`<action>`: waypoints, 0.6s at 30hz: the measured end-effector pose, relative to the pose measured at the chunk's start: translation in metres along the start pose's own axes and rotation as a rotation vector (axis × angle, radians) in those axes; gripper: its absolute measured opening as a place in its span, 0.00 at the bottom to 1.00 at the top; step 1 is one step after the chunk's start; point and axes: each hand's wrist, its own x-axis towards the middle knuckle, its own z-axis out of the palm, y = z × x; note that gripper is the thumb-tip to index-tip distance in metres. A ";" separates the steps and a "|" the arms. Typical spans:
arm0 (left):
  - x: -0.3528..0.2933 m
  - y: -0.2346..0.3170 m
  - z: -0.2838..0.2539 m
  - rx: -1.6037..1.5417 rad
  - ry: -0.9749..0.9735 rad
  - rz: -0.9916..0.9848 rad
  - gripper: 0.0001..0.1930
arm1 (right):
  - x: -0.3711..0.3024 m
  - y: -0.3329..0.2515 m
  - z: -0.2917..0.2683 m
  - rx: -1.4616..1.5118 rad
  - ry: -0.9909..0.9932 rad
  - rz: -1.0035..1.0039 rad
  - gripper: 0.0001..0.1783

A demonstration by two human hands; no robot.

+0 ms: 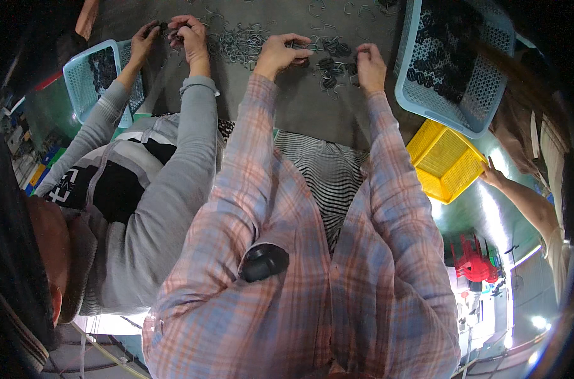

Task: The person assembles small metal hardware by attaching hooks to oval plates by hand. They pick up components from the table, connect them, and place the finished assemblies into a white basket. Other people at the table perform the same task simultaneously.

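My left hand [279,57] is over the dark table, its thumb and fingers closed around a small black part [297,45]. To its right is my right hand [370,69], thumb and fingertips drawn together; whatever they pinch, if anything, is hidden. Between the hands lie several round black ribbed parts [328,67] with thin metal hooks among them. A loose heap of silvery wire hooks [239,45] spreads to the left of my left hand.
At the right, a blue basket [408,101] holds many black parts. Below it, another person's hand [491,172] grips a yellow basket [448,161]. A co-worker's hands [189,38] work at my left, near a smaller blue basket [78,95].
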 end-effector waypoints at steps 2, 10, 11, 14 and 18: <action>0.007 0.003 0.002 0.045 -0.028 -0.008 0.12 | 0.003 0.000 0.005 -0.221 -0.045 -0.004 0.12; 0.033 -0.013 0.031 0.188 0.081 0.040 0.11 | 0.014 -0.008 0.006 -0.400 -0.290 0.086 0.20; 0.032 -0.008 0.044 0.399 0.194 0.064 0.12 | 0.017 -0.008 0.001 -0.340 -0.345 0.141 0.20; 0.050 -0.031 0.070 0.612 0.495 0.360 0.07 | 0.015 0.008 -0.004 0.065 -0.307 0.191 0.19; 0.057 -0.035 0.076 0.689 0.472 0.390 0.11 | 0.006 0.001 -0.015 0.330 -0.344 0.372 0.17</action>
